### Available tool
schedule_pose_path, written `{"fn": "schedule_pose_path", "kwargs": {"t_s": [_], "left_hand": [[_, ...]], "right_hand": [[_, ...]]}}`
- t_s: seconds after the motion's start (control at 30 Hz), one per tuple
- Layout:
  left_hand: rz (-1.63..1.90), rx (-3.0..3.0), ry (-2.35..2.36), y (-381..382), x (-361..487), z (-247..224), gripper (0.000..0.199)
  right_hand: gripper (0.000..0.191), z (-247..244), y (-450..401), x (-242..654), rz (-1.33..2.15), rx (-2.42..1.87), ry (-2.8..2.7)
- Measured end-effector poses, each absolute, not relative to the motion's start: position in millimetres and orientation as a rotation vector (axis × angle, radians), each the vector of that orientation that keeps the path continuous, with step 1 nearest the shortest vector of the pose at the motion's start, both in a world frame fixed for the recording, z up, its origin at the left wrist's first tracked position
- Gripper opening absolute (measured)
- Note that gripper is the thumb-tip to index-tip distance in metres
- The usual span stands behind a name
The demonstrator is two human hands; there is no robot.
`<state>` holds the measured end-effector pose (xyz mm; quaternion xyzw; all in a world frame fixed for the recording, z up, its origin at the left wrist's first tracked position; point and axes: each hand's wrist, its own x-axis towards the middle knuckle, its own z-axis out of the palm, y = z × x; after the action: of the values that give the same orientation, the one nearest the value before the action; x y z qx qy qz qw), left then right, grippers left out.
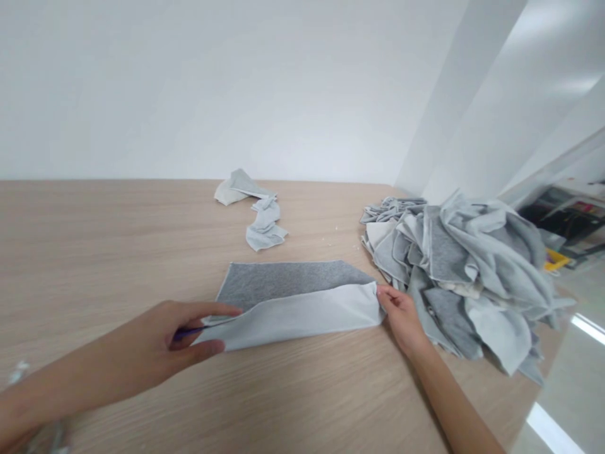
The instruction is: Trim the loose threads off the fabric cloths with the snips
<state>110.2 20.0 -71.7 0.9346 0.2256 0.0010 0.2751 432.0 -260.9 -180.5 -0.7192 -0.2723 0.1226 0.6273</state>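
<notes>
A grey fabric piece (293, 280) lies on the table in front of me, its near part folded up so a paler side (302, 318) shows as a long strip. At the strip's left end, my left hand (163, 337) has the cloth between its thumb and fingers. A thin dark purple object (188, 332) also sits in that hand; most of it is hidden, so its kind is unclear. My right hand (401, 318) pinches the upper right corner of the folded strip between thumb and fingertips.
A large heap of grey fabric pieces (486, 252) covers the table's right side. Several small scraps (265, 224) lie toward the back of the wooden table (118, 252), near a white wall. A blurred clear item (57, 438) is at the lower left.
</notes>
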Motion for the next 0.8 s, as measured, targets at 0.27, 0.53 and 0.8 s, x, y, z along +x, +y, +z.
{"fn": "schedule_pose_path", "kwargs": {"t_s": [0.27, 0.53, 0.8], "left_hand": [[0.12, 2.371, 0.437, -56, 229, -41, 0.059], [0.174, 2.308, 0.3, -96, 324, -93, 0.037], [0.195, 2.241, 0.275, -103, 324, -102, 0.032]], "right_hand": [[0.039, -170, -259, 423, 0.368, -1.535, -0.599], [0.038, -165, -258, 420, 0.401, -1.465, -0.627], [0.042, -158, -263, 417, 0.357, -1.443, -0.626]]}}
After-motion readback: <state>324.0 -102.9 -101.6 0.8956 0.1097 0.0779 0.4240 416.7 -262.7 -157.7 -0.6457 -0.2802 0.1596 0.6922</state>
